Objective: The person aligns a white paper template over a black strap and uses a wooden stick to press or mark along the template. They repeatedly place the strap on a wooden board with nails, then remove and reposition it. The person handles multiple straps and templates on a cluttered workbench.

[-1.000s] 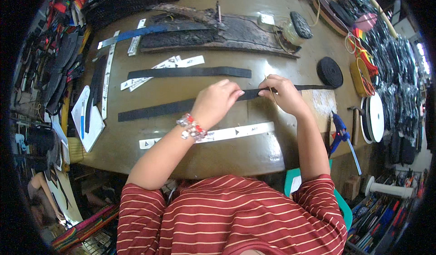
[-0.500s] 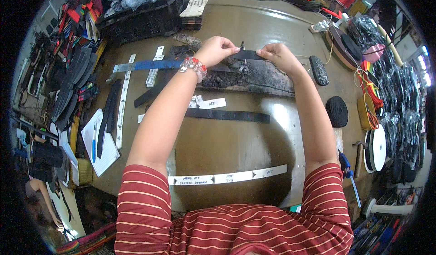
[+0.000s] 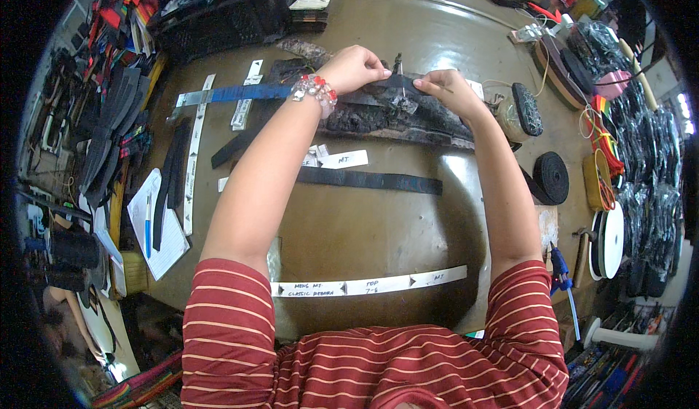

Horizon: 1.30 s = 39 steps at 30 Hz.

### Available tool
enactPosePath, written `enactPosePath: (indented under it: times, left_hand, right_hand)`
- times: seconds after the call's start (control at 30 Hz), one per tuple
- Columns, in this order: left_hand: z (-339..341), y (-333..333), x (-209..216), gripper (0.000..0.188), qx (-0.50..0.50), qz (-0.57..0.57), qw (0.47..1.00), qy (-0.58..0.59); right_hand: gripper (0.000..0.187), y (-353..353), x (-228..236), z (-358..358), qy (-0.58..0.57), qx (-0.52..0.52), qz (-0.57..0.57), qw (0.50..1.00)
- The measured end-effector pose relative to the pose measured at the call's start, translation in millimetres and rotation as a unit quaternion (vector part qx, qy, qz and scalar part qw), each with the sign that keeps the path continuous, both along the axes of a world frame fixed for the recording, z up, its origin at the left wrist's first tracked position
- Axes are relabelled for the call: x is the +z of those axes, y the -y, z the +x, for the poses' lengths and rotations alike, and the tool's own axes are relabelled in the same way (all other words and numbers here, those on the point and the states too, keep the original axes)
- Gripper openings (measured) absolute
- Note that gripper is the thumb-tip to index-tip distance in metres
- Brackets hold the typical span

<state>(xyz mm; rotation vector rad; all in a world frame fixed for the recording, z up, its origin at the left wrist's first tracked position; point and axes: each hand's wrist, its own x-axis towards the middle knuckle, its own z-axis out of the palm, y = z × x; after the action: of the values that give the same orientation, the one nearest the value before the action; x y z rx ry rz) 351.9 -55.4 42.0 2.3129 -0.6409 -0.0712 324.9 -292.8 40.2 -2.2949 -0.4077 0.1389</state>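
Observation:
My left hand (image 3: 358, 68), with a beaded bracelet at the wrist, pinches one end of a short black strap (image 3: 409, 81). The other end is between the thumb and fingers of my right hand (image 3: 449, 91). Held up between both hands, the strap bends at an upright thin metal piece (image 3: 398, 64); whether they touch I cannot tell. Below lies a charred, blackened board (image 3: 397, 123). A long blue strip (image 3: 237, 94) reaches in from the left under my left wrist. Closer to me lies another black strap (image 3: 371, 182), beside white paper labels (image 3: 344, 160).
A white marked strip (image 3: 368, 285) lies near the table's front edge. At the right are a rolled black strap (image 3: 551, 178), a hammer (image 3: 582, 252), a glue gun (image 3: 559, 267) and a white spool (image 3: 610, 240). A black crate (image 3: 222, 26) stands at the far left.
The strap was held nearly flat and now bends at the upright metal piece. My left hand has risen slightly away from me. The view has shifted a little.

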Motion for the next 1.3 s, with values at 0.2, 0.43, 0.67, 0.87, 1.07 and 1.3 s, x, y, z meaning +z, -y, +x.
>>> enactPosePath:
  times: [0.2, 0.43, 0.67, 0.87, 1.07, 1.3]
  left_hand:
    - [4, 0, -3, 0.033, 0.018, 0.015, 1.0, -0.019]
    - [-52, -5, 8, 0.025, 0.049, -0.07, 0.988, 0.132]
    - [-165, 11, 16, 0.014, 0.08, -0.183, 0.946, 0.255]
    - [-191, -22, -2, 0.011, 0.086, -0.095, 0.942, 0.31]
    - [-180, -118, -30, 0.03, 0.2, 0.116, 0.949, 0.215]
    - [-171, -118, -48, 0.011, 0.21, 0.17, 0.908, 0.321]
  right_hand:
    - [0.037, 3, -25, 7, 0.103, -0.019, -0.033, 0.994]
    - [0.024, -2, 19, -53, 0.392, -0.23, -0.175, 0.873]
    - [0.017, -57, 90, -133, 0.317, 0.106, -0.189, 0.923]
    - [0.011, -52, 84, -161, 0.343, 0.128, -0.16, 0.917]
    - [0.008, 4, 33, -155, 0.19, -0.004, -0.268, 0.944]
    - [0.006, 23, -43, -147, 0.293, -0.118, -0.215, 0.924]
